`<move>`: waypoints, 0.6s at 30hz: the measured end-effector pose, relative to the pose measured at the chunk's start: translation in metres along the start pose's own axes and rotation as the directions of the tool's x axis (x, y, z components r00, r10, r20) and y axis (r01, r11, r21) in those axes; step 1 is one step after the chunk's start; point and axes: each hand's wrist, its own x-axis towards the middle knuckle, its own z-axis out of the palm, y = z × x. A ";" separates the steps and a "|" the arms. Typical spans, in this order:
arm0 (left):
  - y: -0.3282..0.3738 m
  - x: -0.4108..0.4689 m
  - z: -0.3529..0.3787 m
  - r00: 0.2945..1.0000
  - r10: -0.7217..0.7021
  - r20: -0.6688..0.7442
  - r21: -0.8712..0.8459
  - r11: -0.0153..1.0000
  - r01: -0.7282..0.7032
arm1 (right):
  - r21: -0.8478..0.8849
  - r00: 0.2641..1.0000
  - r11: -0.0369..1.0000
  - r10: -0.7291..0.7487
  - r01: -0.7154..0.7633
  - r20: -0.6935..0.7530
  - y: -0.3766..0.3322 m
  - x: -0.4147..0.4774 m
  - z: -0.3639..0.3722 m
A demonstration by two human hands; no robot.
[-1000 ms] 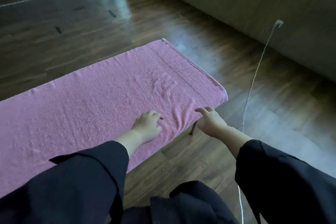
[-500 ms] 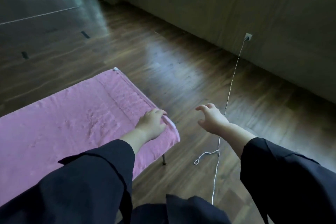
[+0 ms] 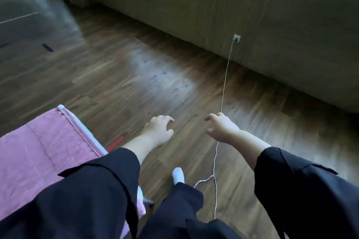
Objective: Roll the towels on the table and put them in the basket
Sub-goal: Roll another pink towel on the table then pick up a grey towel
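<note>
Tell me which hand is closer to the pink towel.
The left hand, just past the end of the pink towel; the right hand is farther off, by the white cord.

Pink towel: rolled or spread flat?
Spread flat. The pink towel shows no roll or fold; left hand and right hand are off it.

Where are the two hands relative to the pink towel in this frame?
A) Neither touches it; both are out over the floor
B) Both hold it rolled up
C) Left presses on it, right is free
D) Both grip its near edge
A: the left hand and right hand hover with loosely curled fingers over the wooden floor, holding nothing, while the pink towel lies flat on the table.
</note>
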 end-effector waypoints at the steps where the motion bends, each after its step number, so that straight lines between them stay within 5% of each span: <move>1: 0.003 0.021 -0.001 1.000 0.008 0.003 -0.004 1.000 -0.008 | -0.004 1.000 1.000 0.009 -0.009 -0.002 0.005 0.016 -0.008; 10: -0.010 0.225 -0.036 1.000 0.016 0.015 -0.055 0.998 -0.015 | -0.056 1.000 0.998 0.008 -0.007 0.008 -0.003 0.219 -0.087; 18: -0.104 0.313 -0.121 0.963 -0.238 -0.127 -0.143 0.965 0.220 | -0.126 0.957 0.952 -0.267 0.280 0.111 -0.130 0.391 -0.118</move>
